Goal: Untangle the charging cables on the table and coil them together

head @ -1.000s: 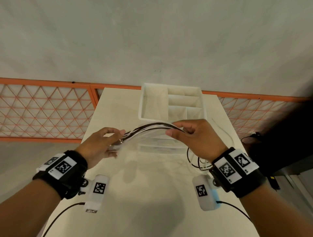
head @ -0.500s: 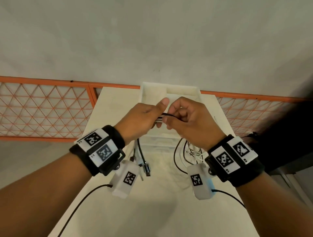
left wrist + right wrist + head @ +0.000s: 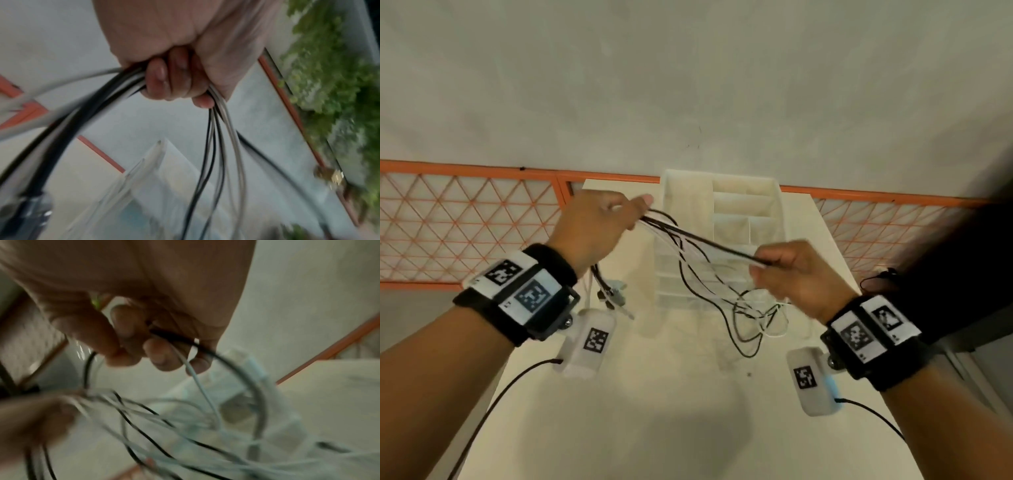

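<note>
Counter (image 3: pixel 671 394) below a white organizer (image 3: pixel 763 195). Black and white cables (image 3: pixel 709 241) stretch above it between the left hand (image 3: pixel 599 229) and right hand (image 3: pixel 794 277), each grip clamped on strands. Best slide the right hand smoothly, feeding even loops leftward.

Cable plugs (image 3: pixel 24 211) blurred, type unreadable.

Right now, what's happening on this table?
A person is sorting black and white charging cables above a pale table. The left hand grips one end of the bundle, plug ends dangling below it. The right hand pinches the strands further along, pulling a stretch taut between the hands. Loose loops hang down in front of a white divided organizer. Nothing is coiled yet.
</note>
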A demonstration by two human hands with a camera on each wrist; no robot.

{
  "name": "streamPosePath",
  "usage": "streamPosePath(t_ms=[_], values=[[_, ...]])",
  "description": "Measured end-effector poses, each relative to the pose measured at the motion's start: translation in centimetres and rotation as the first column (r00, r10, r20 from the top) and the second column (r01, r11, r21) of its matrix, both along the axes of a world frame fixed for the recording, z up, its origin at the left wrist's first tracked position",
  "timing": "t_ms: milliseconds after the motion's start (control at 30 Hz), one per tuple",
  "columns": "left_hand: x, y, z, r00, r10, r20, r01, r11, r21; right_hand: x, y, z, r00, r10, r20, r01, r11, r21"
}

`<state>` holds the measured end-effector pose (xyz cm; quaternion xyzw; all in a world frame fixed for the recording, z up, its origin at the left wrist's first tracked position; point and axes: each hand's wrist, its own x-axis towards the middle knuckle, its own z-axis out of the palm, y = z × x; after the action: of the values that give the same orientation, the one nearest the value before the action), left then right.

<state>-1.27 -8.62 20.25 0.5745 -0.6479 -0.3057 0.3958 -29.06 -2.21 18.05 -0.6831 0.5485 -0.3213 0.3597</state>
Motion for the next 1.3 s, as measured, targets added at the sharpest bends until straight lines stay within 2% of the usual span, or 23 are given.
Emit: streamPosePath(t_ms=[33,100,167,300,400,467,567,667,733,800,867,900,967,1033,1133,1300], values=[[0.5,-0.3,0.3,0.998,0.042,-0.051,-0.042,0.999,-0.011,-0.1,0.2,-1.4,0.979,0.014,-0.202,-0.002,0.998,0.058],[1.4,-0.6,1.2,0.988,0.062,-0.143,-0.066,0.998,-0.025,-0.8,0.5,-4.5,0.846,0.039,-0.532,0.054,0.986,0.157],[2.1,-0.8,1.9,0.974,0.046,-0.222,-0.053,0.998,-0.024,-1.7,0.8,-6.5,0.779,0.033,-0.626,0.155,0.958,0.243],[2.5,-0.7,2.3,0.966,0.045,-0.253,-0.053,0.998,-0.022,-3.9,0.2,-7.7,0.8,-0.19,-0.569,0.366,0.906,0.212],[2.3,-0.8,2.0,0.947,0.086,-0.309,-0.088,0.996,0.007,-4.6,-0.4,-8.1,0.778,-0.244,-0.579,0.411,0.895,0.175],[2.4,-0.8,1.9,0.928,0.118,-0.352,-0.114,0.993,0.033,-5.2,-0.3,-8.5,0.791,-0.272,-0.548,0.443,0.872,0.207],[2.8,-0.9,1.6,0.92,0.138,-0.367,-0.131,0.99,0.044,-5.9,0.7,-9.6,0.802,-0.153,-0.577,0.421,0.83,0.366],[2.6,-0.6,1.3,0.923,0.096,-0.373,-0.08,0.995,0.058,-6.3,1.7,-10.9,0.808,-0.077,-0.584,0.414,0.779,0.47],[2.4,-0.3,1.0,0.934,0.047,-0.355,-0.023,0.997,0.071,-5.9,1.9,-10.5,0.821,-0.05,-0.569,0.375,0.799,0.47],[2.1,0.1,0.9,0.949,-0.008,-0.315,0.032,0.997,0.072,-4.8,1.8,-8.4,0.815,0.006,-0.579,0.27,0.88,0.39],[1.6,0.4,0.9,0.961,-0.083,-0.265,0.103,0.993,0.062,-3.0,1.7,-5.1,0.854,-0.016,-0.52,0.158,0.961,0.228],[1.2,0.6,1.0,0.962,-0.124,-0.245,0.142,0.988,0.058,-1.9,1.5,-3.5,0.907,-0.059,-0.416,0.124,0.984,0.13],[0.3,1.1,1.2,0.951,-0.211,-0.225,0.23,0.971,0.06,1.1,1.3,-0.1,0.979,-0.119,-0.167,0.109,0.992,-0.066],[-0.6,1.6,1.4,0.938,-0.267,-0.219,0.288,0.955,0.069,3.8,0.8,1.9,0.997,-0.082,-0.007,0.079,0.979,-0.187],[-1.6,2.0,1.5,0.932,-0.282,-0.227,0.31,0.946,0.099,6.8,0.1,2.3,0.999,-0.021,0.034,0.028,0.977,-0.213],[-1.4,2.3,1.3,0.938,-0.264,-0.225,0.305,0.936,0.174,7.0,-0.7,1.4,0.986,-0.083,0.144,0.114,0.968,-0.223]])
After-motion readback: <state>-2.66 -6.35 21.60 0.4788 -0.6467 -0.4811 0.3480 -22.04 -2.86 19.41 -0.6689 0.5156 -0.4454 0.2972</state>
